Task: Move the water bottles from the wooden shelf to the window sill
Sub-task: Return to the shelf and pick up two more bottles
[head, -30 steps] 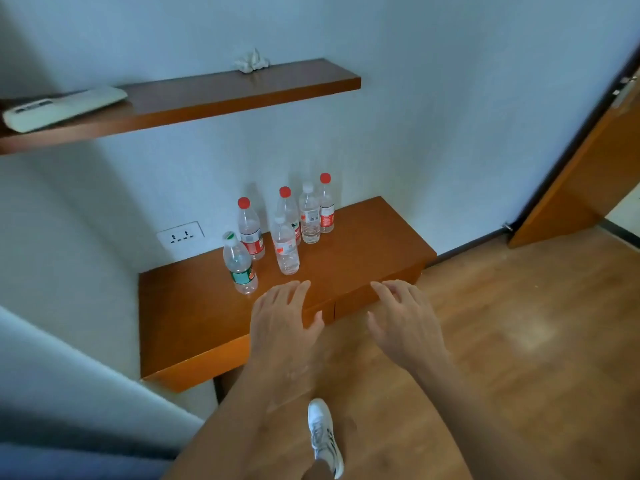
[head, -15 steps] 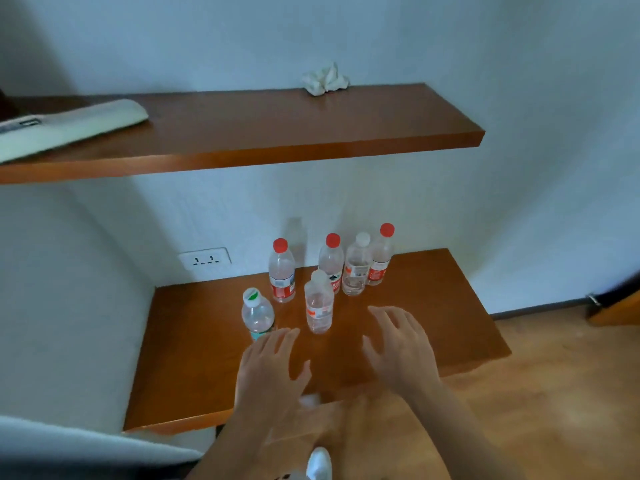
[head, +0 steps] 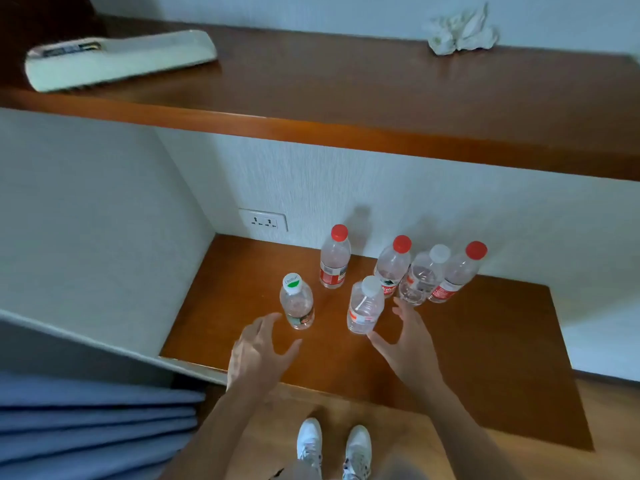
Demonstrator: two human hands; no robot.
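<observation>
Head view shows six water bottles (head: 334, 259) standing upright on the lower wooden shelf (head: 485, 341), toward the wall; none is on the window sill yet, and the sill itself I cannot make out with certainty. They are small clear plastic bottles, so I judge them light, with thin walls that give under a hard squeeze and a smooth surface that may slip. The best place to hold is around the middle of the body, at the label, not at the cap. The green-cap bottle (head: 298, 304) and the front white-cap bottle (head: 363, 306) stand nearest to the person, apart from each other. The left hand (head: 258, 351) is spread and gently curved, holding nothing; its fingers (head: 268, 322) are just beside the left side of the green-cap bottle, and whether they touch I cannot tell. The right hand (head: 407, 344) is also spread and empty: the front white-cap bottle stands between its thumb (head: 375, 339) and its other fingers, near both. The back bottles (head: 422, 277) stand close together, so a careless reach could knock them
</observation>
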